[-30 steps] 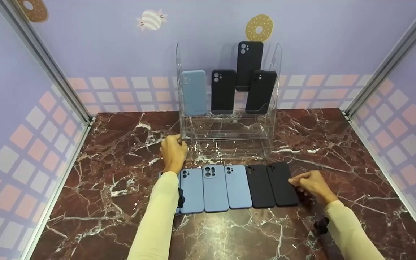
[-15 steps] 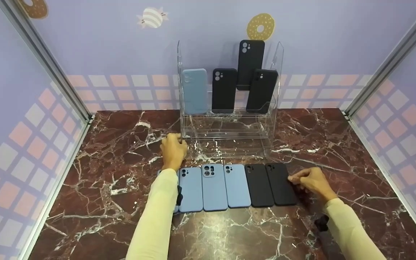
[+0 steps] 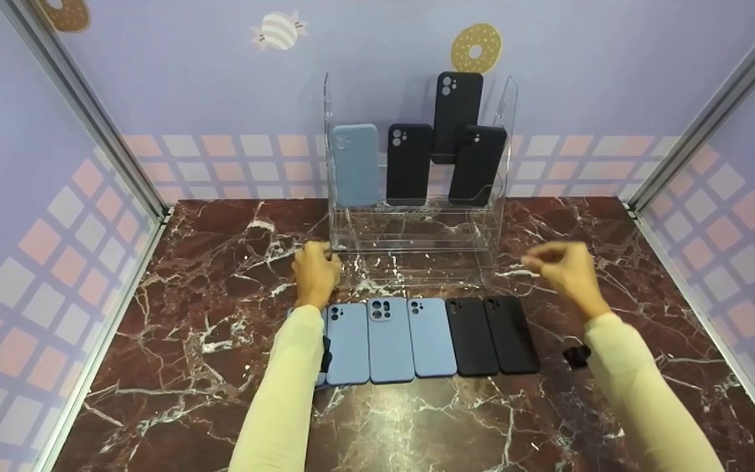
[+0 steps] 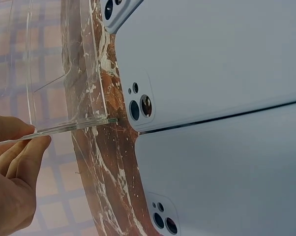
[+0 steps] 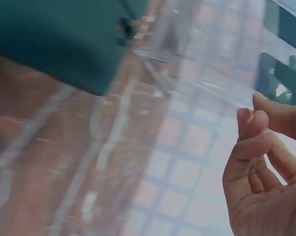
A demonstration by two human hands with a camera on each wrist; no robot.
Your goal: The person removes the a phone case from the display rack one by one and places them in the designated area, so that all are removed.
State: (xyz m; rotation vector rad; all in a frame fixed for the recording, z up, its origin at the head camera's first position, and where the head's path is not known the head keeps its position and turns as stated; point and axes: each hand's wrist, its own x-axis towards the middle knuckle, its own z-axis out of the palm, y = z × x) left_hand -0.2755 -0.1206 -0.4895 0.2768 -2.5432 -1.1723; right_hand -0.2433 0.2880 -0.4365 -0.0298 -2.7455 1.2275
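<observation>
Gripping the clear stand (image 3: 410, 250) by its left side between thumb and bent fingers, your left hand (image 3: 315, 272) is just beyond four blue cases (image 3: 390, 347), which lie with two black cases (image 3: 512, 334) to their right in one near row, long axes running near to far, camera ends pointing far. Your right hand (image 3: 567, 272) hovers blurred right of the stand, fingers curled toward the thumb with a narrow gap. Up on the stand, a racked blue case (image 3: 356, 170) and three racked black cases (image 3: 408, 170) stand upright, the rightmost tilted rightward.
</observation>
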